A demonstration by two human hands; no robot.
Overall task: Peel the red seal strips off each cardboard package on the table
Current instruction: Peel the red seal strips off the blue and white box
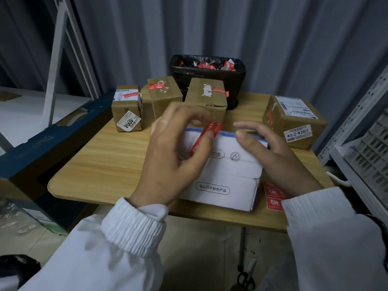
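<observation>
Thumb and forefinger of my left hand [174, 156] pinch the red seal strip [198, 144] about halfway along it. Its upper end stands free above the far edge of the white package [226, 181], and its lower end appears to cling to the top face. My right hand [273, 158] grips that package, thumb on top and fingers over the far edge, though blur softens the detail.

The package lies flat near the front edge of the tabletop [100, 164], towards its right corner. I judge the strip to be thin, light and limp, with a tacky back, likely to tear or curl onto itself. A hold close to the peel line and a low, steady pull should suit it. The package looks like light, fairly stiff card, so it needs bracing or it will lift with the strip.

More red strips [273, 194] lie on the tabletop by my right wrist. Four brown boxes [206, 99] with red strips on them stand along the back edge and right side. Behind them, a black-lined bin [207, 80] holds red scraps.
</observation>
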